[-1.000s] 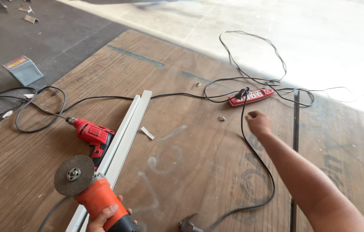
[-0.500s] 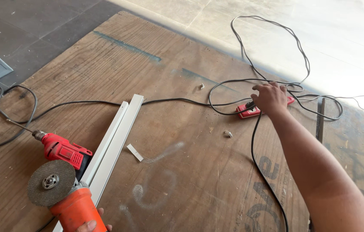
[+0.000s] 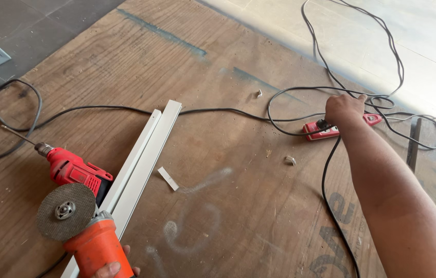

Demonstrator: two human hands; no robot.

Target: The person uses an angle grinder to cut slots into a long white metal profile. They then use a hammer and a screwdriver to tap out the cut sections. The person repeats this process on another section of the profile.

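Right hand [image 3: 345,109] now on power strip [image 3: 339,126]

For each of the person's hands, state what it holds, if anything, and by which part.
The left hand grips the orange angle grinder by its body, below the disc. The right hand rests on the red power strip; whether it grips it cannot be told.

Both arms out, hands far apart.
R arm stretched fwd, right hand [image 3: 345,109] palm down, fingers curled. Left hand [image 3: 114,268] at bottom edge, mostly cut off, fingers wrapped in a grip.
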